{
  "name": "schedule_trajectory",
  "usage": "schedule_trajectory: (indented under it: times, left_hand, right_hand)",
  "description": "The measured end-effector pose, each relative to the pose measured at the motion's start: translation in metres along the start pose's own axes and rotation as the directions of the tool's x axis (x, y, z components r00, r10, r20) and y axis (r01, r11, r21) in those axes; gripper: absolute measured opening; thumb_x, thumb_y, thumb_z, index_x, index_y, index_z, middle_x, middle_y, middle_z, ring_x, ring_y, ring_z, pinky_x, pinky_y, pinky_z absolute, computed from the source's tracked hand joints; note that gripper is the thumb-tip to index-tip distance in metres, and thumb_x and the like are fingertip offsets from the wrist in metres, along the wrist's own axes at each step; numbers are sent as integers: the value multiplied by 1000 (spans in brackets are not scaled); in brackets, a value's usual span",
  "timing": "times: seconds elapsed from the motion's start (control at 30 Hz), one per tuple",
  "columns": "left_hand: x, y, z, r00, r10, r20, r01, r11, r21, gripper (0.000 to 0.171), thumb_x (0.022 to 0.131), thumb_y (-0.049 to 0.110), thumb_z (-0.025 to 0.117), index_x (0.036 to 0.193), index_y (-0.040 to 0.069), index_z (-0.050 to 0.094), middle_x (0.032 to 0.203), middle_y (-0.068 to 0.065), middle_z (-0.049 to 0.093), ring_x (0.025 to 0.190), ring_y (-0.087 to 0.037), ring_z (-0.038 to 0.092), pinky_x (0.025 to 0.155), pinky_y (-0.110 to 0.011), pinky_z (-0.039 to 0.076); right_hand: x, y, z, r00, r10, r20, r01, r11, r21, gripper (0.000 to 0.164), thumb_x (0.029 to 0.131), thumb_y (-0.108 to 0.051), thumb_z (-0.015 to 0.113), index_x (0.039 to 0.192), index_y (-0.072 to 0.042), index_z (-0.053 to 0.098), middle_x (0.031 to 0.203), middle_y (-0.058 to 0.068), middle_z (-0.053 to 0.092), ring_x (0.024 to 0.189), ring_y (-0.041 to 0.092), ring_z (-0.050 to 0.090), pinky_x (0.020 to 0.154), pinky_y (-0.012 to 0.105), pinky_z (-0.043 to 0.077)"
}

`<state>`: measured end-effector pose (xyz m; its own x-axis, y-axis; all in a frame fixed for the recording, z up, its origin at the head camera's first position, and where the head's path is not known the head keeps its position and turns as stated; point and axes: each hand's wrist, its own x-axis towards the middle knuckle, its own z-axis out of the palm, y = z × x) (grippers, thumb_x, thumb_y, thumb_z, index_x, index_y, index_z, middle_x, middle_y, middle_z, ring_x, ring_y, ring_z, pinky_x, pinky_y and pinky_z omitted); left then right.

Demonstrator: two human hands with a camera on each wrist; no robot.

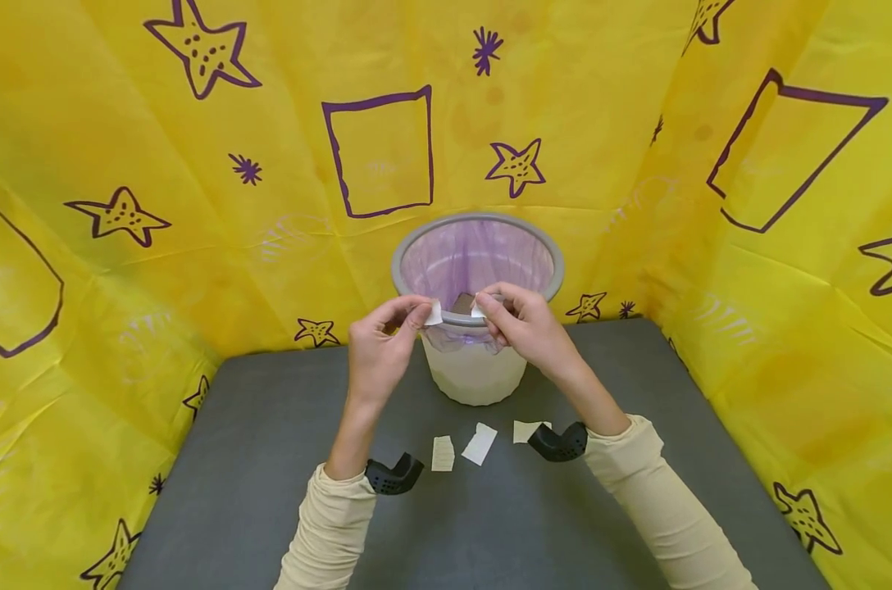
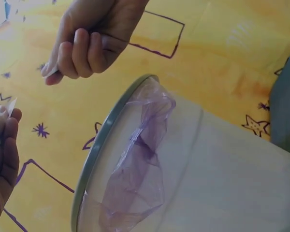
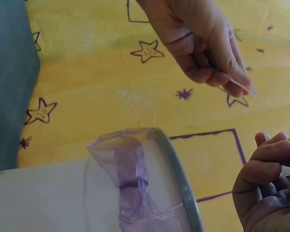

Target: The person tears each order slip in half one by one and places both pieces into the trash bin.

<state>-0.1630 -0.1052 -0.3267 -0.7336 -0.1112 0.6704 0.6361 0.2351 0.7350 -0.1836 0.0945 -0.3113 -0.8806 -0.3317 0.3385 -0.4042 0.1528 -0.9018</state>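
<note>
My left hand (image 1: pixel 380 348) pinches a small white paper piece (image 1: pixel 434 313) between thumb and forefinger at the near rim of a waste bin (image 1: pixel 475 373). Opposite it, my right hand (image 1: pixel 527 328) pinches another paper piece (image 1: pixel 477 308) the same way. A gap separates the two scraps. The bin is pale, with a grey rim and a thin purple bag (image 2: pixel 140 154) folded over the edge. Inside lies something brown (image 1: pixel 462 304), partly hidden. In the right wrist view the left hand (image 3: pixel 198 43) appears above the right hand (image 3: pixel 266 183).
Three torn paper scraps, one on the left (image 1: pixel 443 453), one in the middle (image 1: pixel 480 444) and one on the right (image 1: pixel 527 432), lie on the dark grey table (image 1: pixel 284 459). The right one is partly behind the black wrist mount (image 1: pixel 560 442). Yellow patterned cloth (image 1: pixel 284 98) surrounds the table's back and sides.
</note>
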Motion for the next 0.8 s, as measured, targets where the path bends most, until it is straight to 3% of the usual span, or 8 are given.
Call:
schedule_trajectory:
  times: [0.17, 0.3, 0.43, 0.6, 0.73, 0.8]
  left_hand:
    - [2, -4, -7, 997, -65, 31, 64, 997, 31, 19, 86, 14, 73, 97, -1, 74, 85, -19, 73, 63, -9, 57, 58, -14, 46]
    - [9, -10, -27, 985, -158, 74, 153, 986, 70, 21, 89, 17, 71, 100, -1, 73, 86, -21, 71, 65, -6, 57, 58, -13, 45]
    - [14, -22, -61, 956, -272, 105, 252, 952, 172, 27, 92, 23, 67, 105, 1, 71, 92, -19, 69, 70, -4, 59, 60, -13, 46]
    - [19, -41, -102, 924, -369, 103, 322, 894, 312, 34, 94, 30, 63, 111, 1, 70, 95, -15, 69, 73, 0, 60, 62, -13, 48]
    - [27, -63, -121, 896, -419, 145, 347, 866, 359, 40, 96, 31, 60, 117, -3, 66, 104, -20, 68, 78, 3, 61, 66, -11, 50]
    - [35, -71, -128, 874, -457, 166, 375, 851, 368, 41, 97, 28, 58, 120, -5, 64, 106, -22, 67, 77, 5, 60, 66, -10, 50]
  right_hand:
    - [2, 4, -6, 1000, 18, 1, -18, 1000, -15, 24, 100, -19, 54, 103, 2, 64, 63, 3, 52, 54, 9, 47, 50, 20, 43]
    - [1, 7, -26, 999, 15, -41, -16, 999, -41, 24, 101, -20, 52, 101, 2, 63, 66, 2, 52, 55, 9, 48, 51, 20, 43]
    - [-7, 12, -61, 994, 35, -99, -47, 991, -124, 27, 102, -21, 51, 103, 4, 62, 67, -1, 53, 56, 8, 49, 53, 21, 46]
    - [-15, 26, -105, 985, 101, -142, -124, 979, -164, 30, 102, -22, 49, 106, 5, 59, 67, -6, 54, 56, 7, 50, 53, 18, 46]
    - [-15, 44, -132, 975, 161, -150, -184, 970, -158, 31, 102, -26, 48, 104, 4, 56, 66, -9, 54, 56, 7, 49, 51, 18, 44]
    - [-12, 54, -144, 971, 200, -133, -221, 962, -162, 34, 103, -28, 47, 106, 5, 54, 66, -8, 54, 56, 6, 49, 52, 19, 44]
